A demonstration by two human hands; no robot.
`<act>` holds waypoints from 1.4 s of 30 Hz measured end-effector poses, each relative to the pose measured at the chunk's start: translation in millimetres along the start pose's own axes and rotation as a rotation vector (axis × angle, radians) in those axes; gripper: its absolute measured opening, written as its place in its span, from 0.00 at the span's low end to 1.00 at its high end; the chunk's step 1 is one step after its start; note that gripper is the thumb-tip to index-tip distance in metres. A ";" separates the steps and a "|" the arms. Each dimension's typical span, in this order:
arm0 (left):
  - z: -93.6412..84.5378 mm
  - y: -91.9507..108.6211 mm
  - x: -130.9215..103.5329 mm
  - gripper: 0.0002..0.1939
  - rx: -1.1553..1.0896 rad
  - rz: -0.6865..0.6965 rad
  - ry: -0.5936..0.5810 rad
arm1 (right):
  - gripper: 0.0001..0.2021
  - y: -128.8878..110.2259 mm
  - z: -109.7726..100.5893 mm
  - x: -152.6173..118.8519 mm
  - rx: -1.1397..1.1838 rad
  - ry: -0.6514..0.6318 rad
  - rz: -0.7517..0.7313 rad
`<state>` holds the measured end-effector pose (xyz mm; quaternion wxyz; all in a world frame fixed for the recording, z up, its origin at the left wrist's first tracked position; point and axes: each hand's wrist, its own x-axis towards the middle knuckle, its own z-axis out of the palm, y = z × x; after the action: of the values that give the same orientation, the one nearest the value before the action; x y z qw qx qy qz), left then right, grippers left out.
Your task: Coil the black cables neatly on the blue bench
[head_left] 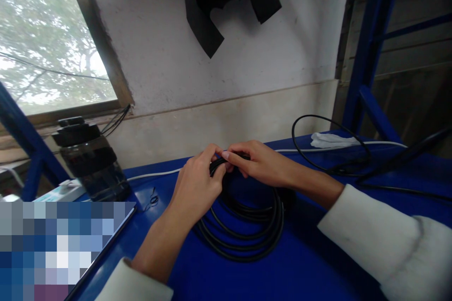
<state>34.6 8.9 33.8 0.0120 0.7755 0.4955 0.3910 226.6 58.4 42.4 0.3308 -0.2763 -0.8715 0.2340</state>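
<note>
A coil of black cable (pixel 243 247) lies on the blue tabletop (pixel 300 268), its several loops gathered at the far side. My left hand (pixel 199 181) is closed around the gathered strands there, thumb and fingers pinching them. Close beside it, my right hand (pixel 259 162) is also closed on the same bundle, with its thumb near the left fingertips. Whether a small tie sits between the fingers cannot be made out. A short black twisted wire tie (pixel 153 200) rests on the table to the left of my left hand.
A dark water bottle (pixel 93 160) stands at the left by a white power strip (pixel 67 190). A pixelated screen-like area (pixel 67 249) fills the lower left. At right are a looped black cable (pixel 294 136), a white cloth or wrapper (pixel 330 140) and a blue frame post (pixel 367 51).
</note>
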 end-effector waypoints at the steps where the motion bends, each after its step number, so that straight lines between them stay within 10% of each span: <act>1: 0.2 0.1 0.0 0.04 -0.002 0.000 0.002 | 0.20 0.3 0.2 0.1 -0.003 0.001 -0.003; 42: 2.4 -4.8 0.1 0.05 -0.003 -0.004 -0.013 | 0.21 0.6 0.8 1.3 -0.046 0.030 -0.010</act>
<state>32.5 12.3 30.2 0.0172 0.7771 0.4963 0.3867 225.5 59.5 42.1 0.3383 -0.2832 -0.8730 0.2080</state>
